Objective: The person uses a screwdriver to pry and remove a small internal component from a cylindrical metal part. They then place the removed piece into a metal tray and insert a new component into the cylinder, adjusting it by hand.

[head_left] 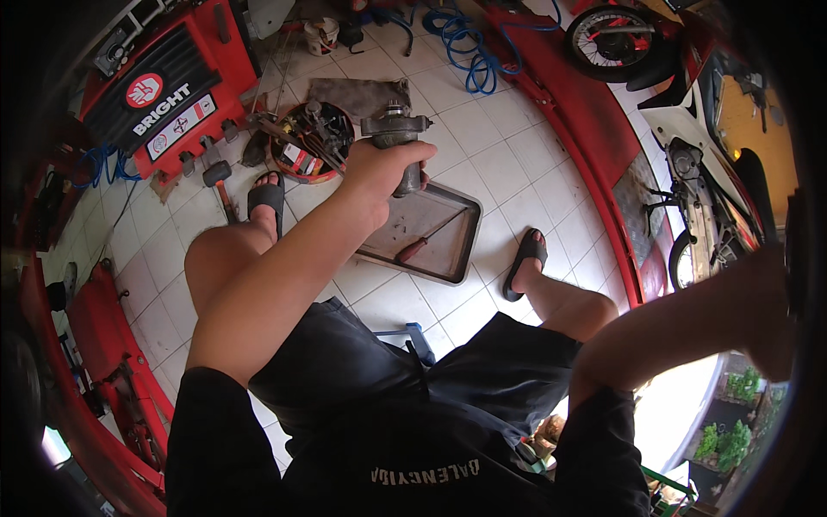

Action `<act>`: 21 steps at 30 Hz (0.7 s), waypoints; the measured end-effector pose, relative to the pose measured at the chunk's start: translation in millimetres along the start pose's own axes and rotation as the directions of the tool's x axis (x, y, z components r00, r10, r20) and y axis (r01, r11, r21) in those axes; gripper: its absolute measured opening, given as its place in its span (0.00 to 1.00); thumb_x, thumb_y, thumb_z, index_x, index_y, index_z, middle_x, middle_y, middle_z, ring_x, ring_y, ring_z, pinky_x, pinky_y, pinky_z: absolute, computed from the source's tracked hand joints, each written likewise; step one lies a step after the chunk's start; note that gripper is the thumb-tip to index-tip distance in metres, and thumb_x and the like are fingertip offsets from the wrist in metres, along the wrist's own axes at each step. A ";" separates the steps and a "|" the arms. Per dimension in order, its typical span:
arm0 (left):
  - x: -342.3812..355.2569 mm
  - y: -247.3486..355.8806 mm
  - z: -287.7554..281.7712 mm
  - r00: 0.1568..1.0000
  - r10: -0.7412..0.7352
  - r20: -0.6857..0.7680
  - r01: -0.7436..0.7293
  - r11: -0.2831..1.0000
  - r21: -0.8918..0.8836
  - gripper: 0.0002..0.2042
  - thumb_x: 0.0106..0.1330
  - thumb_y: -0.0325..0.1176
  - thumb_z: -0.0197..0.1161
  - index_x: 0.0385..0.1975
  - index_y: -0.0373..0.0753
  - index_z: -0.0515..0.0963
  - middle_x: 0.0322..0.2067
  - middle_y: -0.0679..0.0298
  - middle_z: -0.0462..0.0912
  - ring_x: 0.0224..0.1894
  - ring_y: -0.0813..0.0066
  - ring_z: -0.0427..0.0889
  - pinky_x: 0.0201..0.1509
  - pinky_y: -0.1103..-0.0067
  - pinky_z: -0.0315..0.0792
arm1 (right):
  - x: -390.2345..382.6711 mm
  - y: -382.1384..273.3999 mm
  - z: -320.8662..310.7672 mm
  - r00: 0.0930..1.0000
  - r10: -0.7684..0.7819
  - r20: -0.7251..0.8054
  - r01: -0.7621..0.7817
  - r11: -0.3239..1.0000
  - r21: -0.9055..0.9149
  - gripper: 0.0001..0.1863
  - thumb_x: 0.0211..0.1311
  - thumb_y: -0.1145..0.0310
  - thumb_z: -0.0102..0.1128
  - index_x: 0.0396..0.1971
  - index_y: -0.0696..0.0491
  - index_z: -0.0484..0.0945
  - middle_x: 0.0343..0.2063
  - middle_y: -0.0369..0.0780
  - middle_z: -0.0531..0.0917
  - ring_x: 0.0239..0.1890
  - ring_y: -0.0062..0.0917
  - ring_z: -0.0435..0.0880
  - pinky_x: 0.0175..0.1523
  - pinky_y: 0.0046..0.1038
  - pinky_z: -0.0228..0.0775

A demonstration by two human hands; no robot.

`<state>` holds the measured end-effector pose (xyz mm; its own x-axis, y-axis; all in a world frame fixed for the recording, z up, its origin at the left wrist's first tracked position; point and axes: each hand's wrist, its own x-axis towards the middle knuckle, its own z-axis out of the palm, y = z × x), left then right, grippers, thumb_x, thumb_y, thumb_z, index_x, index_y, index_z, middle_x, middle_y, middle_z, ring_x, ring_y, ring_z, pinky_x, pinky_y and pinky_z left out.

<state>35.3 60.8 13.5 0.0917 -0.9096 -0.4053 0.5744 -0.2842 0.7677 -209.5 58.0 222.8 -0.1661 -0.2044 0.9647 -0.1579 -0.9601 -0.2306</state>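
Observation:
My left hand (385, 168) reaches forward above the floor, fingers wrapped round a dark grey flanged metal cylinder (398, 129). The cylinder looks like a starter motor, upright, with a collar and a small bright shaft at its top. Beneath it, a shallow metal tray (472, 246) rests on the tiles. A screwdriver (413, 250) with a reddish handle lies in the tray. Out at the right edge, my right hand (769, 353) is bent back beside the bright doorway, dark and partly cut off. Its fingers are hidden, and nothing in it can be made out.
A red basin (320, 177) of tools stands past my left foot, near a mallet (217, 175) and a red-and-black machine (185, 82). Blue hose (465, 47) coils at the back. A long red metal platform (594, 164) and a motorcycle (689, 164) stand right.

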 end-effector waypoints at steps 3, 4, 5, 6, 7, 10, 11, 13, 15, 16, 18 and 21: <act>-1.1 17.1 -11.3 0.997 -0.009 -0.076 0.001 0.993 -0.115 0.09 0.56 0.26 0.75 0.33 0.35 0.81 0.27 0.62 0.82 0.24 0.69 0.82 0.31 0.73 0.79 | -135.2 115.2 -9.4 0.739 0.668 -0.086 -0.673 0.726 -0.142 0.22 0.74 0.61 0.55 0.60 0.58 0.76 0.60 0.48 0.78 0.51 0.35 0.84 0.50 0.42 0.79; -0.5 20.2 -8.8 0.997 -0.033 -0.070 0.022 0.989 -0.148 0.09 0.56 0.26 0.74 0.33 0.34 0.80 0.27 0.62 0.81 0.24 0.69 0.82 0.31 0.73 0.79 | -204.3 152.2 -25.9 0.445 0.892 -0.076 -0.887 0.428 -0.174 0.21 0.74 0.61 0.55 0.60 0.58 0.76 0.60 0.48 0.78 0.50 0.35 0.84 0.50 0.42 0.79; 0.4 24.7 -3.0 0.995 -0.055 -0.087 0.039 0.985 -0.166 0.09 0.57 0.26 0.74 0.33 0.36 0.80 0.27 0.63 0.81 0.25 0.68 0.82 0.32 0.72 0.80 | -286.0 183.8 -56.1 0.017 0.999 -0.047 -0.982 0.008 -0.186 0.23 0.73 0.55 0.57 0.57 0.57 0.78 0.56 0.45 0.80 0.45 0.33 0.86 0.44 0.38 0.81; 3.0 25.4 -6.7 0.991 -0.088 -0.102 0.069 0.982 -0.175 0.08 0.58 0.27 0.74 0.34 0.37 0.80 0.27 0.64 0.82 0.27 0.68 0.82 0.35 0.71 0.80 | -351.6 189.2 -65.8 -0.267 0.964 0.004 -0.799 -0.219 -0.560 0.24 0.69 0.55 0.61 0.57 0.55 0.82 0.41 0.45 0.88 0.47 0.37 0.88 0.52 0.36 0.80; 12.9 21.9 11.3 0.989 -0.141 -0.037 0.132 0.974 -0.186 0.08 0.59 0.28 0.73 0.35 0.39 0.80 0.27 0.65 0.82 0.28 0.69 0.82 0.38 0.70 0.79 | -425.8 197.9 -122.8 -0.093 0.977 0.190 -0.464 0.126 -0.877 0.24 0.64 0.53 0.67 0.52 0.56 0.85 0.37 0.43 0.90 0.37 0.33 0.89 0.47 0.33 0.82; 12.0 22.0 -46.3 0.969 -0.156 -0.191 0.109 0.966 -0.233 0.08 0.61 0.28 0.72 0.36 0.41 0.80 0.28 0.66 0.82 0.31 0.70 0.81 0.44 0.70 0.78 | -479.5 112.9 -34.6 -0.483 0.774 0.409 -0.254 0.323 -0.912 0.20 0.56 0.51 0.72 0.44 0.46 0.90 0.40 0.44 0.91 0.47 0.43 0.89 0.54 0.40 0.81; 11.6 23.2 -43.9 0.968 -0.165 -0.189 0.118 0.964 -0.236 0.08 0.61 0.28 0.72 0.36 0.41 0.80 0.28 0.66 0.82 0.31 0.71 0.81 0.44 0.70 0.78 | -493.8 107.5 -31.8 -0.512 0.808 0.293 -0.255 0.182 -0.950 0.19 0.56 0.51 0.71 0.43 0.47 0.90 0.42 0.45 0.90 0.49 0.43 0.89 0.55 0.41 0.81; 15.3 26.4 -41.5 0.967 -0.170 -0.190 0.124 0.965 -0.232 0.08 0.61 0.28 0.72 0.37 0.40 0.80 0.28 0.66 0.82 0.32 0.72 0.81 0.45 0.71 0.78 | -521.9 110.1 -23.2 -0.455 0.879 0.143 -0.120 0.098 -0.988 0.19 0.56 0.54 0.70 0.43 0.47 0.89 0.44 0.46 0.90 0.49 0.44 0.89 0.54 0.42 0.81; 20.4 26.2 -44.2 0.952 -0.197 -0.232 0.137 0.958 -0.251 0.07 0.61 0.27 0.72 0.36 0.39 0.81 0.28 0.65 0.82 0.28 0.70 0.82 0.39 0.72 0.80 | -532.5 120.6 -16.0 -0.407 0.911 0.073 -0.053 0.057 -0.997 0.18 0.56 0.56 0.69 0.45 0.47 0.88 0.46 0.47 0.89 0.50 0.45 0.88 0.55 0.43 0.81; 21.8 28.4 -47.2 0.944 -0.205 -0.260 0.136 0.956 -0.258 0.07 0.61 0.27 0.72 0.36 0.39 0.81 0.28 0.65 0.81 0.26 0.70 0.82 0.36 0.72 0.80 | -533.9 127.8 -5.8 -0.395 0.915 0.080 -0.055 0.064 -0.996 0.18 0.56 0.58 0.68 0.47 0.46 0.88 0.47 0.47 0.89 0.50 0.45 0.88 0.55 0.43 0.81; 22.3 30.0 -47.7 0.937 -0.225 -0.269 0.161 0.957 -0.240 0.07 0.62 0.27 0.72 0.37 0.38 0.81 0.28 0.65 0.82 0.27 0.70 0.83 0.35 0.72 0.80 | -534.4 137.9 7.5 -0.382 0.919 0.096 -0.045 0.086 -0.995 0.17 0.59 0.62 0.65 0.48 0.49 0.86 0.49 0.48 0.87 0.52 0.45 0.87 0.57 0.43 0.80; 20.1 33.2 -50.0 0.958 -0.176 -0.224 0.138 0.975 -0.176 0.09 0.62 0.26 0.73 0.39 0.37 0.80 0.30 0.64 0.83 0.29 0.71 0.83 0.34 0.73 0.78 | -531.1 151.4 25.1 -0.361 0.919 0.159 -0.035 0.158 -0.987 0.14 0.64 0.68 0.59 0.46 0.56 0.84 0.50 0.48 0.86 0.55 0.44 0.86 0.59 0.43 0.78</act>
<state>96.8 48.3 6.0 0.1689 -0.7537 -0.6351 0.7155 -0.3494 0.6050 -120.7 16.3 -321.3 0.0700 -0.8390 -0.5395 -0.9798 0.0439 -0.1953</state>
